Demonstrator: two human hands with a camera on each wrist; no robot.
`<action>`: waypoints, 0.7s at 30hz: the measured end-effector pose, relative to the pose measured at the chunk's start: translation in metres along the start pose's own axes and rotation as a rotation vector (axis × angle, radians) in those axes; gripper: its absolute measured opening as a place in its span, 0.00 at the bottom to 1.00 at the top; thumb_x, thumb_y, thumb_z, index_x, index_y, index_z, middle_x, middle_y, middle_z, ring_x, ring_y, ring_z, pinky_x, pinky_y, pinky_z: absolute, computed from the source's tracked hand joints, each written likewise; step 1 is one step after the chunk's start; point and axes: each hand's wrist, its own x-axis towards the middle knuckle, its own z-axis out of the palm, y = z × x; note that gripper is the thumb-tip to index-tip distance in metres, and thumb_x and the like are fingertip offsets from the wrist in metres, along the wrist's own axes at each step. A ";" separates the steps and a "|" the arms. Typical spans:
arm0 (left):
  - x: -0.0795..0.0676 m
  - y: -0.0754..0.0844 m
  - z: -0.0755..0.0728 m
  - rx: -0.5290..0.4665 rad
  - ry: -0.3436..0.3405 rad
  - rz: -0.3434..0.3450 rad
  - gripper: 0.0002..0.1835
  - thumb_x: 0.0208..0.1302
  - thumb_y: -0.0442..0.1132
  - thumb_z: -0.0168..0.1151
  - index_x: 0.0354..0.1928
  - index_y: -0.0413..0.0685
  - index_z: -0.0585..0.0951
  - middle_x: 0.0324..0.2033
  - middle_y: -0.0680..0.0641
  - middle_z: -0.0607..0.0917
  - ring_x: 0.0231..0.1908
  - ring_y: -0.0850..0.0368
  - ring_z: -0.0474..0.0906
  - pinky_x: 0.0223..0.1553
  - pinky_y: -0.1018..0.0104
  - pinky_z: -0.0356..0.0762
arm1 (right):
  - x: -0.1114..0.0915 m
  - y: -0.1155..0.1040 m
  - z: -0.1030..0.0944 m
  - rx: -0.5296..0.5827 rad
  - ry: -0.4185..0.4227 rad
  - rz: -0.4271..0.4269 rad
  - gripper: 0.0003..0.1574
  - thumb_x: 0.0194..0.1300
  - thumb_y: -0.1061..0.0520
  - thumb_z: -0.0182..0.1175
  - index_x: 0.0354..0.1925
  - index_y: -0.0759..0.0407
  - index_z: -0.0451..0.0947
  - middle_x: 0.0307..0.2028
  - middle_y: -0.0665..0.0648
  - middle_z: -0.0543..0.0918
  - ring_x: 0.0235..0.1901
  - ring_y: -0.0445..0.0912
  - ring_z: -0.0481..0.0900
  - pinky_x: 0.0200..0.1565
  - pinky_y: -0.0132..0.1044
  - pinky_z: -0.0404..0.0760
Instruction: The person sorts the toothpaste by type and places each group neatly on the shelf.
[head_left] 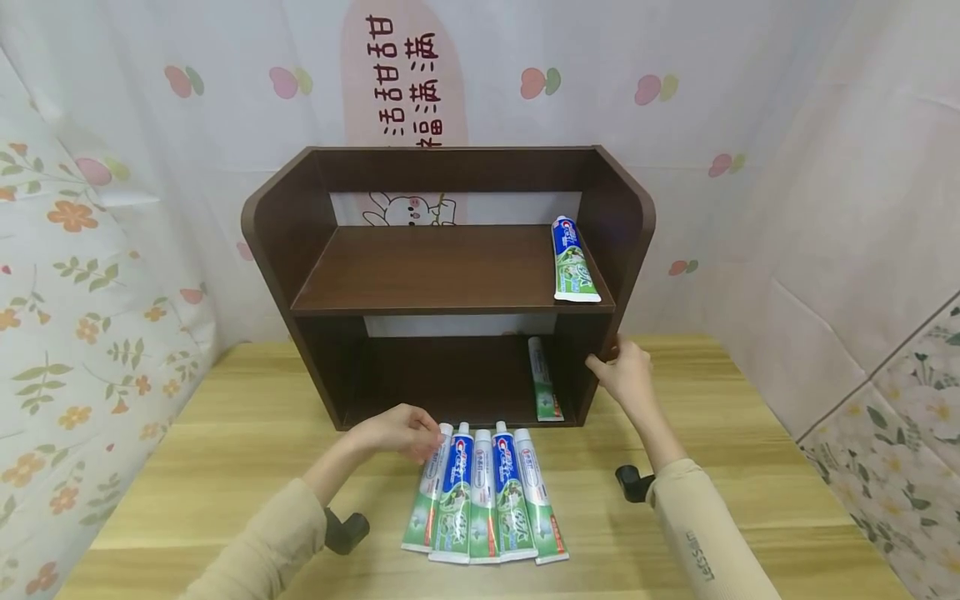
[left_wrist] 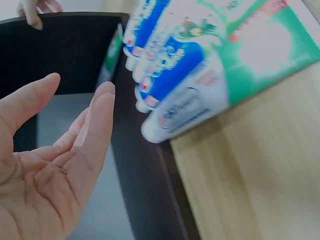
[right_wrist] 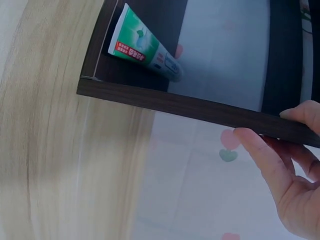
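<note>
In the head view my left hand [head_left: 400, 431] hovers by the cap end of the leftmost toothpaste tube [head_left: 427, 492] in a row of several. The left wrist view shows that hand [left_wrist: 55, 165] with fingers extended, thumb apart and nothing held. My right hand [head_left: 628, 375] grips the right side panel of a dark brown two-tier shelf [head_left: 442, 267]. In the right wrist view, the thumb and fingers of this hand [right_wrist: 295, 175] lie on opposite sides of the panel [right_wrist: 200, 111]. One blue-and-green tube [head_left: 575, 262] lies on the upper tier, far right; a white-and-green tube [head_left: 545, 379] lies below it.
The row of tubes, blue-and-green alternating with white-and-green, lies caps toward the shelf on a wood-grain table [head_left: 240, 492]. Behind hangs a patterned white curtain [head_left: 495, 50]. Black wrist mounts [head_left: 347, 533] stick out beside both forearms.
</note>
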 end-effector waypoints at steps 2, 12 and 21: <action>0.002 -0.007 0.002 0.001 0.001 -0.016 0.15 0.60 0.38 0.59 0.43 0.32 0.73 0.32 0.40 0.82 0.32 0.52 0.82 0.37 0.62 0.83 | -0.001 0.000 0.000 0.003 0.002 0.005 0.18 0.58 0.59 0.55 0.42 0.72 0.69 0.41 0.76 0.78 0.24 0.54 0.83 0.24 0.37 0.82; 0.007 -0.025 0.003 0.045 0.052 -0.133 0.13 0.58 0.39 0.61 0.37 0.34 0.76 0.27 0.44 0.82 0.25 0.59 0.79 0.33 0.65 0.82 | 0.001 -0.003 -0.004 0.003 -0.068 0.031 0.17 0.58 0.59 0.55 0.41 0.73 0.70 0.35 0.74 0.78 0.16 0.46 0.80 0.20 0.32 0.78; 0.010 -0.034 0.006 0.123 0.084 -0.196 0.08 0.52 0.34 0.63 0.30 0.35 0.77 0.22 0.45 0.82 0.23 0.59 0.78 0.29 0.66 0.81 | 0.008 -0.008 -0.012 0.041 -0.182 0.097 0.24 0.59 0.59 0.54 0.49 0.75 0.66 0.45 0.77 0.72 0.20 0.42 0.80 0.25 0.35 0.83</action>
